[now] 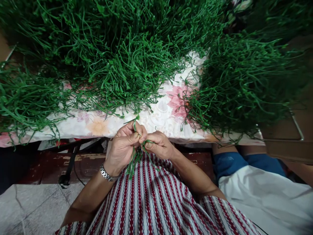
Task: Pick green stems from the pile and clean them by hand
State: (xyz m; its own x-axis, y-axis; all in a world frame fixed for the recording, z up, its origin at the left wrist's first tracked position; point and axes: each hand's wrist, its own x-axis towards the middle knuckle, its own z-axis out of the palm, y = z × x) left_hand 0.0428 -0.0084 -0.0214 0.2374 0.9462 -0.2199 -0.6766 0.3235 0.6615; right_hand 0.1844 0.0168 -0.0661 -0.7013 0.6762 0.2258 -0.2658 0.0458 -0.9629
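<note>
My left hand (124, 143), with a metal watch on its wrist, is closed on a few thin green plastic-looking stems (132, 166). They hang below the fingers, and one tip pokes up above them. My right hand (160, 145) meets the left at the fingertips and pinches part of the same green stems. Both hands are just off the near edge of the table, above my striped clothing. Ahead of them a large heap of similar green stems (127, 65) lies on the flowered tablecloth (158, 114).
Another green heap (244, 85) sits at the right, and a smaller one (29, 101) at the left. A cardboard box (281, 130) stands at the far right. Beside me, a person's blue shorts (230, 163) show. A brown wooden bench (53, 166) is under the table edge.
</note>
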